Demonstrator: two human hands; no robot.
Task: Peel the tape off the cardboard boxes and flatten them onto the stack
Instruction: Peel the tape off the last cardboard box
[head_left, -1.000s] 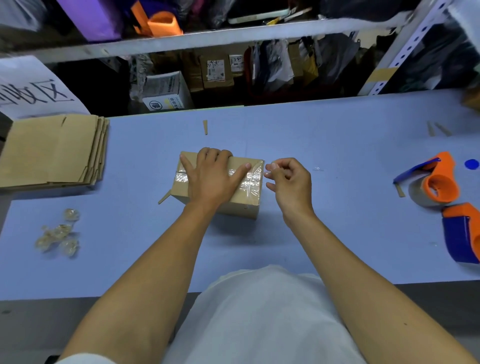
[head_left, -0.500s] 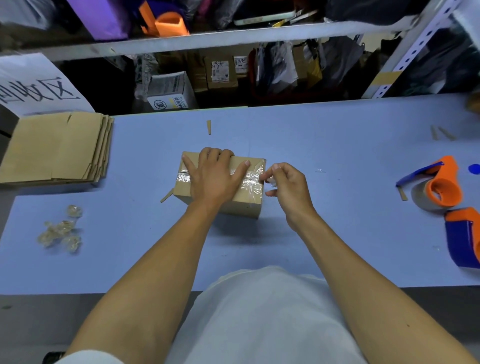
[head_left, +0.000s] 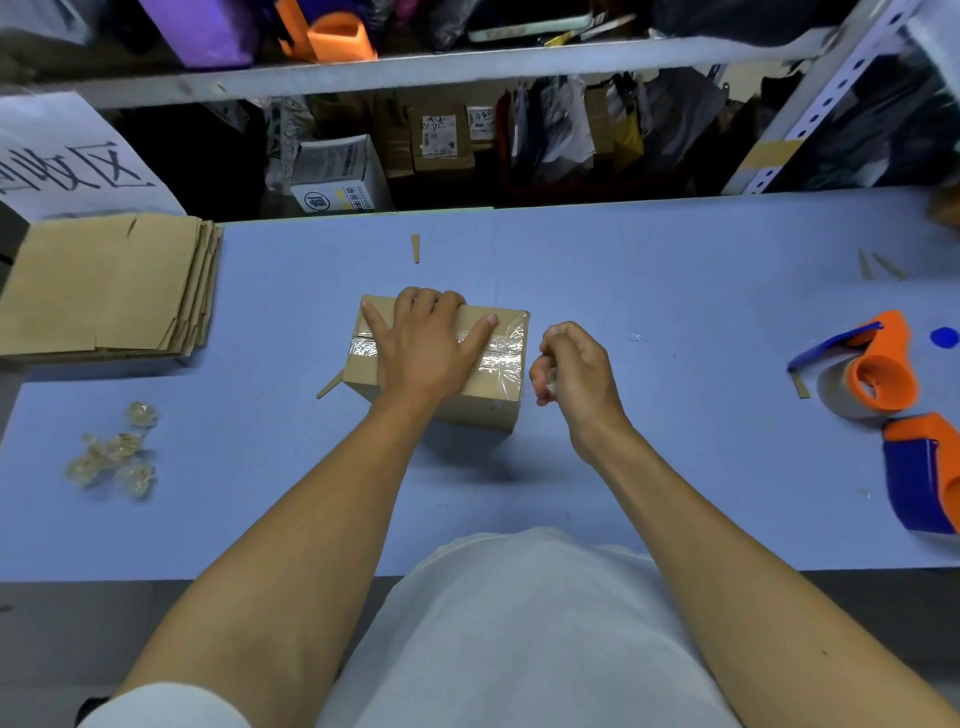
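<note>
The right hand (head_left: 576, 371) has pulled back from the box's right edge since half a second ago and now sits just beside it, its fingers (head_left: 545, 382) curled tight around a small clear scrap of tape (head_left: 549, 383). The left hand (head_left: 423, 345) has stayed flat on top, fingers spread wide and pressing down. One closed brown box (head_left: 491, 392) sits under those fingers in the middle of the blue desk (head_left: 675, 441), with shiny clear tape crossing its top and wrapping its right end. To the left lie four or so crumpled tape wads (head_left: 111, 452). Right of the curled fingers are two orange-and-blue tape dispensers (head_left: 872, 371). Farther left is one stack of flattened boxes (head_left: 109, 288).
</note>
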